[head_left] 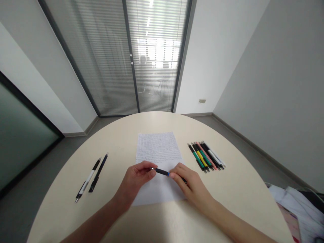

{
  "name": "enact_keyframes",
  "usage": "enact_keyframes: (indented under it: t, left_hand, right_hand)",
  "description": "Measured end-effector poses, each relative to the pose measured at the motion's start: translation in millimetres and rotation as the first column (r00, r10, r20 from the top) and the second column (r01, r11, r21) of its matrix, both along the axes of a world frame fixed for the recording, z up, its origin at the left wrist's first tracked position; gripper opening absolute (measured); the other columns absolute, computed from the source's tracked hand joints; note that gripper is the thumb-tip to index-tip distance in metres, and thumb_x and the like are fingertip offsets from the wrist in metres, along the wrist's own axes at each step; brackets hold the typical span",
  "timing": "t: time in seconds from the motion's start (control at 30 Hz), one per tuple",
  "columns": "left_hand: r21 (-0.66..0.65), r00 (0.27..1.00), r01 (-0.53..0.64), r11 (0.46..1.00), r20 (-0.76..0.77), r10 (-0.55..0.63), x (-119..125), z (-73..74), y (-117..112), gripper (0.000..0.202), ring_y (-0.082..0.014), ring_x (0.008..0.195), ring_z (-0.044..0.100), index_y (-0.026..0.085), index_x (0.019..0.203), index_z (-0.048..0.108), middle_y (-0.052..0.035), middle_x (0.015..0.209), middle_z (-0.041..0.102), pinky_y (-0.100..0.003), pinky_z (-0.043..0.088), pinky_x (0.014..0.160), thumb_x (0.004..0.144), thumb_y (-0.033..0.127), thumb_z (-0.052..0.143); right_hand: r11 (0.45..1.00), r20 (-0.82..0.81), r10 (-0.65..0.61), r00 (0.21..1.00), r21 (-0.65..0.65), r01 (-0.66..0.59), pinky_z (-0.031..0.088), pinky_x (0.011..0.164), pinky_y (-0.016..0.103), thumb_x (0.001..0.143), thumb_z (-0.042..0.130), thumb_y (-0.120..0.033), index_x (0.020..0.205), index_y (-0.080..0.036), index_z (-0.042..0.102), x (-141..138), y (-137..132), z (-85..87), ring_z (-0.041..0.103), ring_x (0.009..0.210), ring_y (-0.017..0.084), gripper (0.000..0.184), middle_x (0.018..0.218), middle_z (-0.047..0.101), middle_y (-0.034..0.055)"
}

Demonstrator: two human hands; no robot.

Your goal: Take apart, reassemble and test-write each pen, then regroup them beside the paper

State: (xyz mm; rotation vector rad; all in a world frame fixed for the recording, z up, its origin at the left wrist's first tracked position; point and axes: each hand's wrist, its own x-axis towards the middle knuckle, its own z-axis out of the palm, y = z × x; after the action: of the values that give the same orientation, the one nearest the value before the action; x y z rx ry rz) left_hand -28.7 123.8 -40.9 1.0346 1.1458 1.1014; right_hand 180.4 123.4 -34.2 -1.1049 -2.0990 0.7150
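Note:
Between my two hands a dark pen (162, 172) with a blue band is held level over a sheet of paper (159, 192). My left hand (139, 175) pinches the pen's metallic tip end between thumb and fingers. Wrapped round the other end is my right hand (186, 179), which hides most of that half; a bit of dark pen shows past its fingers. The paper's upper part is covered with handwritten lines, and its lower part, under the hands, is blank.
On the left of the round table (121, 222) lie a white-and-black pen (88, 180) and a dark pen (98, 172). A row of several coloured pens (205, 156) lies to the right. Papers (303, 206) sit beyond the table's right edge.

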Motion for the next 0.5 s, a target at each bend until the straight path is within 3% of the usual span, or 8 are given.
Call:
enact_keyframes:
  t: [0.1,0.17,0.3,0.43,0.5]
  left_hand:
    - [-0.009,0.999,0.003,1.0,0.048,-0.002,2.8,0.4,-1.9,0.032,-0.0137,0.064,0.057,0.018,0.083,0.073,-0.0008,0.075,0.067,-0.024,0.044,0.059,0.063,0.042,0.082]
    - [-0.02,0.998,0.003,1.0,0.057,-0.002,3.1,0.5,-2.5,0.033,-0.0132,0.063,0.056,0.018,0.083,0.073,-0.0004,0.074,0.066,-0.024,0.044,0.058,0.062,0.042,0.082]
    - [-0.051,0.995,0.03,0.998,0.102,-0.024,3.2,-1.9,-2.5,0.032,-0.0113,0.062,0.056,0.018,0.084,0.074,0.0005,0.072,0.067,-0.022,0.043,0.059,0.062,0.039,0.083]
    - [-0.05,0.989,-0.005,0.999,0.145,0.012,5.3,-5.0,-1.7,0.032,-0.0122,0.066,0.057,0.018,0.084,0.074,-0.0011,0.076,0.068,-0.023,0.044,0.061,0.061,0.037,0.085]
    - [-0.06,0.985,-0.011,0.998,0.168,0.021,6.5,-5.7,-1.6,0.033,-0.0126,0.066,0.058,0.018,0.084,0.074,-0.0016,0.076,0.069,-0.024,0.045,0.062,0.06,0.038,0.085]
  right_hand:
    - [0.991,-0.077,-0.018,0.997,-0.132,0.008,0.042,0.061,0.025,0.094,0.051,-0.033,0.096,-0.021,0.057,-1.7,0.2,-1.2,0.056,0.068,0.014,0.013,0.076,0.058,-0.0003]
    - [0.987,-0.088,-0.039,0.995,-0.159,0.025,0.04,0.057,0.023,0.087,0.062,-0.032,0.095,-0.021,0.053,-1.9,-0.2,-1.8,0.052,0.064,0.013,0.016,0.074,0.057,-0.0021]
    - [0.99,-0.055,-0.051,0.997,-0.134,0.043,0.039,0.059,0.024,0.091,0.056,-0.029,0.088,-0.021,0.056,0.6,-0.5,-1.4,0.052,0.064,0.013,0.008,0.074,0.059,-0.0014]
    - [0.998,-0.018,-0.009,1.0,-0.069,0.007,0.042,0.063,0.026,0.097,0.044,-0.033,0.087,-0.021,0.061,2.1,0.1,-0.2,0.057,0.069,0.015,0.023,0.077,0.062,0.0013]
    - [0.999,-0.023,-0.016,1.0,-0.039,0.015,0.043,0.061,0.025,0.093,0.053,-0.035,0.091,-0.021,0.059,2.1,0.2,0.1,0.057,0.071,0.015,0.015,0.08,0.062,0.0019]
